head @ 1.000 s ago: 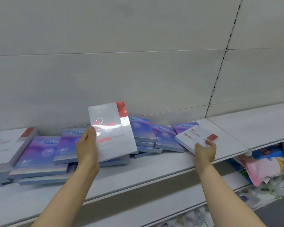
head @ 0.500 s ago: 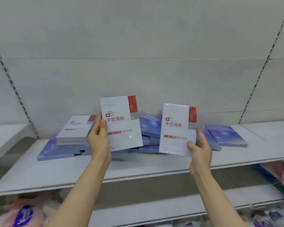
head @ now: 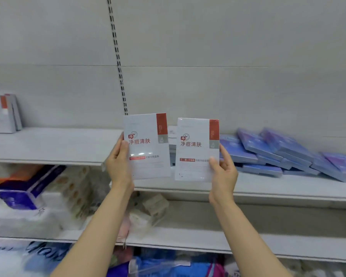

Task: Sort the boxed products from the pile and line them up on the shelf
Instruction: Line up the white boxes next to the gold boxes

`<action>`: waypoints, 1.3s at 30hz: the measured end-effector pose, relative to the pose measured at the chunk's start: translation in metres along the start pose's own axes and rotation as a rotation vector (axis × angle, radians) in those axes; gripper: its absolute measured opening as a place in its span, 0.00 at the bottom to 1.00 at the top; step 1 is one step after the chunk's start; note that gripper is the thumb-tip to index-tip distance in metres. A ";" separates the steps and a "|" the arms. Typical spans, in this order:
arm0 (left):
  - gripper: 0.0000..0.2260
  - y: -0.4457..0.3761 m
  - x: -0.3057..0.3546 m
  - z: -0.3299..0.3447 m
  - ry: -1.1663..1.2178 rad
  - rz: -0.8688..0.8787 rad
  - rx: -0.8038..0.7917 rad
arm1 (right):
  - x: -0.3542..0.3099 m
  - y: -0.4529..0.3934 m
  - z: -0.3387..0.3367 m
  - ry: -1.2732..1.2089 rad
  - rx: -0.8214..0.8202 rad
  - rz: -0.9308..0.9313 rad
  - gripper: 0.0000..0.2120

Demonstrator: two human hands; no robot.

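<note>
We hold two matching white boxes upright in front of the shelf, faces toward us: the left white box (head: 147, 145) in our left hand (head: 117, 164), the right white box (head: 197, 149) in our right hand (head: 224, 171). They sit side by side with a narrow gap between them, above the shelf board (head: 268, 188) and not resting on it.

The main risk, as we judge it, is a slip. Each box is glossy and wrapped, and each is gripped along one outer edge only, so a quick swing toward the standing white boxes (head: 5, 114) on the left shelf section (head: 48, 144) could let one pivot out of the grip and fall to the packs on the lower shelves. The second risk is at the placing: those standing boxes lean a little, so setting ours against them carelessly could tip the row. The blurred edges suggest the view is turning, which would make aiming harder.

The pile of blue boxes (head: 278, 154) lies well to the right, overlapping and tilted; it looks stable and out of our path.

As for pose, both forearms reach up and forward. Our left thumb lies on the front of its box near the left edge, the fingers hidden behind; our right thumb presses the front of its box near the right edge, the fingers curling round the back. Both hands are clamped on their boxes.
</note>
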State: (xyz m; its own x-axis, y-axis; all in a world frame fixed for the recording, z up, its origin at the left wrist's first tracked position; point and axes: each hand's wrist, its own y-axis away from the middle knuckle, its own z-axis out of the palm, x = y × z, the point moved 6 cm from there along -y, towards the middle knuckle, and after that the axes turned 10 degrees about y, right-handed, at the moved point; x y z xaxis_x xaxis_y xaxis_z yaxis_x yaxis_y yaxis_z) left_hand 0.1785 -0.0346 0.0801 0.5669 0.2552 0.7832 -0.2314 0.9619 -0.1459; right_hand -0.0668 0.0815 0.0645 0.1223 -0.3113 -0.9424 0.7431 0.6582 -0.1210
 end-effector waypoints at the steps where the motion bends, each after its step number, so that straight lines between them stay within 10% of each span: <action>1: 0.13 -0.007 0.011 -0.013 -0.005 0.013 0.015 | 0.002 0.007 0.016 -0.003 -0.015 0.008 0.22; 26: 0.07 -0.258 0.150 -0.229 -0.096 0.261 0.285 | 0.099 0.040 0.406 0.052 -0.418 0.091 0.17; 39: 0.09 -0.421 0.198 -0.352 -0.193 0.209 0.227 | 0.166 0.100 0.572 0.115 -0.341 0.117 0.15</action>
State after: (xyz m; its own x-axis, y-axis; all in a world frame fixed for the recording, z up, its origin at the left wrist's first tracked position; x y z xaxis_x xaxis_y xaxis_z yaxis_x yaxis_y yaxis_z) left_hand 0.6665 -0.3547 0.0838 0.3342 0.4000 0.8534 -0.5082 0.8391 -0.1942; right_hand 0.4035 -0.2964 0.0746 0.1045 -0.1541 -0.9825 0.4643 0.8812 -0.0888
